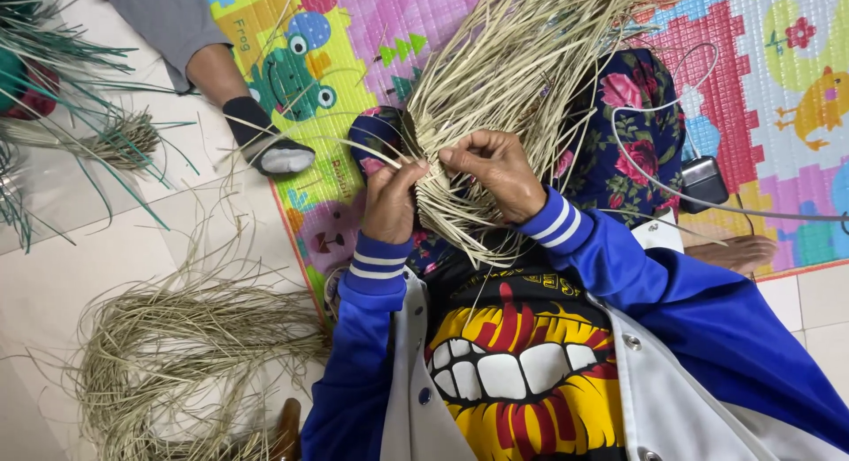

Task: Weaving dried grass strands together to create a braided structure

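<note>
Head view, hands at mid-weave. We see one woven piece of pale straw strips [495, 98] held at the centre of the frame, above the lap; its free ends fan out toward the upper edge, while its plaited lower edge sits between the two hands. The left hand [389, 200], left of centre, has its fingers pressed together, pinching a few strips against the edge of the plait. The right hand [495, 173], just beside it, curls its fingers [469, 151] over the top of the bundle and nips a single strip between thumb and forefinger.

We judge the step in hand to be the interlacing of one strip across its neighbours at the working edge. The next move, as we read it, calls for the left pinch to hold the finished rows taut while the right-hand strip is led over or under the adjoining strip and drawn snug.

Counts: two working hands, both in blue sleeves with white stripes; one woven piece. One loose heap of dry straw [186, 355] lies on the tiled floor [53, 275] at lower left. One bundle of green strips [62, 89] lies at upper left. One colourful play mat [761, 80] fills the upper right. One other person's socked foot [265, 147] rests at the mat's left edge. One small dark device with a white cable [705, 182] lies at right.
</note>
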